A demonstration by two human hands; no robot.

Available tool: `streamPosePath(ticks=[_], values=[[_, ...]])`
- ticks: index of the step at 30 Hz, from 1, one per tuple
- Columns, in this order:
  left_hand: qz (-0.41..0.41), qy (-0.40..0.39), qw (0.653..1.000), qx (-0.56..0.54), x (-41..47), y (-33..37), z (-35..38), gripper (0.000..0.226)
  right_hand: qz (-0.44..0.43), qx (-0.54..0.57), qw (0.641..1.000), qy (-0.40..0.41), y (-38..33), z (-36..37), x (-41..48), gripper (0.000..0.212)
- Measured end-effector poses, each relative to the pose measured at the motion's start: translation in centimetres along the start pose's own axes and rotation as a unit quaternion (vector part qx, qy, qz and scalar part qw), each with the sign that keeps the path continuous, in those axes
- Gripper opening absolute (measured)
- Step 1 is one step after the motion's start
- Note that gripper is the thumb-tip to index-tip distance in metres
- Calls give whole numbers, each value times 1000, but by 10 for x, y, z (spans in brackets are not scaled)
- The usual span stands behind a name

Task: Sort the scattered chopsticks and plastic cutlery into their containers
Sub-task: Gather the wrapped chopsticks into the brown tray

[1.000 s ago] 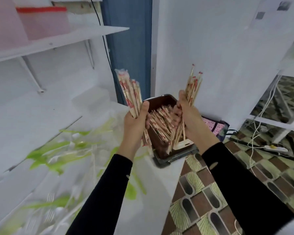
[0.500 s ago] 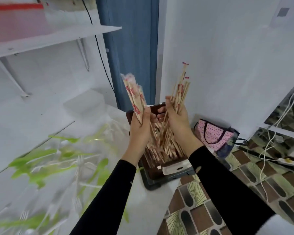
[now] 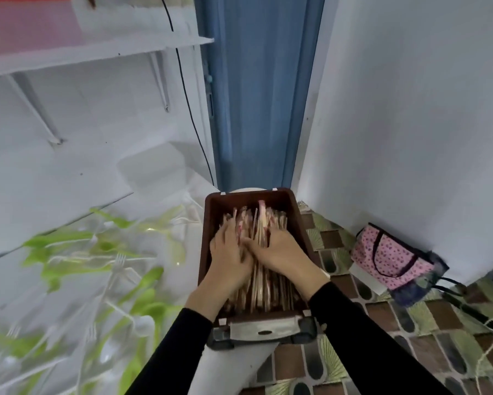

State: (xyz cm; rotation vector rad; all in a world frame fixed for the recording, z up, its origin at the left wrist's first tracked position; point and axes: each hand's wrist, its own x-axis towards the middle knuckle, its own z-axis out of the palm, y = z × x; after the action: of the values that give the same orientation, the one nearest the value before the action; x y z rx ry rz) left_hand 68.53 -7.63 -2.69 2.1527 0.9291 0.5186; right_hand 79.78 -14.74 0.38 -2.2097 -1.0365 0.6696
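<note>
**Brown bin of chopsticks under both hands**

Brown plastic forms the long bin point(image 3: 298, 223) that sits at the right edge of the white counter point(image 3: 68, 181), its length running from near to far. It is packed with chopsticks point(image 3: 268, 289) lying along it, many in clear sleeves with red print. That print is too blurred to read.

Both hands are down inside the bin, on top of the pile and touching each other at the thumbs. The left hand point(image 3: 229, 260) lies flat with its fingers spread, pressing on the sticks on the left side. The right hand point(image 3: 280, 255) covers the right side, its fingertips against a few sticks that stand tilted above the rest. Motion blur hides whether those fingers curl round the sticks or only push on them. Black sleeves cover both forearms.

A grey clip point(image 3: 263, 329) with a small dark oval mark, unreadable, sits on the near end of the bin.

To the left, green spoons point(image 3: 151, 276) and white forks point(image 3: 120, 260) lie scattered over the counter, well apart from the bin. A translucent tub point(image 3: 154, 172) stands at the far side of the counter.

A blue door point(image 3: 256, 95) rises beyond the bin, with a black cable point(image 3: 188, 109) hanging beside it. A pink dotted bag point(image 3: 387, 260) leans against the wall at the right, on the patterned floor tiles point(image 3: 339, 363).
</note>
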Motion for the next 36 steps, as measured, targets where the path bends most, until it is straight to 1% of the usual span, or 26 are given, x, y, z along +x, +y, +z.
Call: streamPosePath(ticks=[1,2,3,4,5,6,7,9,11,12,13,14,16,17,19,21,23,24,25,26,27,28,30,32,34,36], values=[[35,24,998,37,-1,1,0,59,-15,-20,999,25,1,0,-2,61],[75,36,995,55,-2,2,0,57,-33,-44,997,48,2,0,-6,56],[100,25,993,66,-4,6,-3,57,-51,-72,994,61,3,-1,-9,48],[103,-8,991,79,-5,6,-3,56,-68,-98,991,56,4,-2,-13,40],[101,-49,987,116,-7,8,-4,52,-81,-130,988,35,5,-4,-17,36],[97,-74,978,171,-10,7,-4,48,-90,-174,980,9,5,-6,-21,36],[102,-72,966,228,-13,5,-4,46,-91,-228,969,-13,5,-9,-24,38],[122,-29,935,333,-20,5,-6,45,-76,-313,946,-30,3,-16,-27,38],[113,-3,899,424,-21,4,-10,40,-59,-354,933,-36,1,-19,-28,37],[104,5,891,442,-19,2,-11,40,-63,-365,928,-34,0,-21,-28,36],[97,11,894,437,-18,3,-13,40,-71,-366,928,-25,0,-20,-28,37],[101,14,906,412,-18,5,-15,42,-79,-356,931,-17,0,-19,-27,39],[132,23,929,345,-18,6,-14,44,-85,-301,950,-17,-1,-17,-23,42],[146,13,929,339,-19,8,-13,44,-94,-274,957,-35,-1,-15,-20,43],[154,1,913,378,-20,10,-11,39,-117,-243,959,-81,0,-13,-14,42],[105,-9,903,417,-23,12,-11,33,-126,-228,960,-98,3,-12,-7,40],[47,-22,914,402,-23,12,-12,31,-126,-244,958,-85,1,-12,-2,35],[36,-27,931,363,-25,15,-16,30,-132,-246,958,-63,-2,-12,-1,35],[20,-32,954,298,-27,17,-20,29,-149,-231,961,-35,-7,-10,-1,34],[21,-31,975,218,-29,19,-22,27,-169,-199,965,-3,-11,-8,-4,34],[28,-21,988,152,-32,20,-26,25,-197,-161,967,27,-16,-5,-7,33],[34,6,994,108,-37,18,-33,26,-227,-128,964,47,-25,3,-12,32],[41,80,994,55,-46,13,-51,25,-276,-64,956,76,-37,14,-23,30],[2,147,989,32,-71,-7,-82,16,-332,-25,941,60,-53,36,-36,26],[-69,194,978,39,-111,-40,-116,15,-371,-24,928,16,-70,68,-52,24],[-146,229,961,56,-152,-72,-141,16,-388,-21,921,-21,-83,97,-66,23]])
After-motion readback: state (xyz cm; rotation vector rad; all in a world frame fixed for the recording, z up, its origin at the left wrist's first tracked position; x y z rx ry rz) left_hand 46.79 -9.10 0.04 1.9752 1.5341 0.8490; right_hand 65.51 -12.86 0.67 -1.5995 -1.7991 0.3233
